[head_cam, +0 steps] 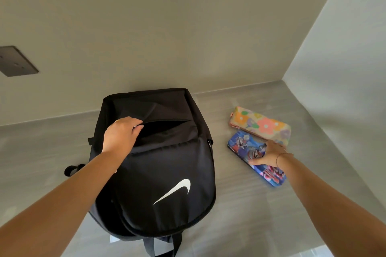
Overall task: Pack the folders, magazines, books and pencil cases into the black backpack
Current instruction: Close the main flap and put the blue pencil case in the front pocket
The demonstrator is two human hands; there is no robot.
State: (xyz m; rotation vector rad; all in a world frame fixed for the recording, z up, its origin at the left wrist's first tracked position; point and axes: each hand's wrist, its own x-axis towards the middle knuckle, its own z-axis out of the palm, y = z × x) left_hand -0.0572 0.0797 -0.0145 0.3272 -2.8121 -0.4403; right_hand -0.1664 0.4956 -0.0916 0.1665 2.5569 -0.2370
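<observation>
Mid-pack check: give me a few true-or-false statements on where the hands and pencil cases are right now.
1. The left hand holds open a pocket of the backpack. True.
2. The right hand grips the floral case. False: it grips the blue case; the floral case lies just beyond it.
3. Both cases lie left of the backpack. False: they lie to its right.
4. The backpack's white logo faces up. True.

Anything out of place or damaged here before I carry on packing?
Nothing stands out. The black backpack lies flat, the left hand holding its pocket open; the right hand grips the blue pencil case, beside the floral pencil case.
</observation>
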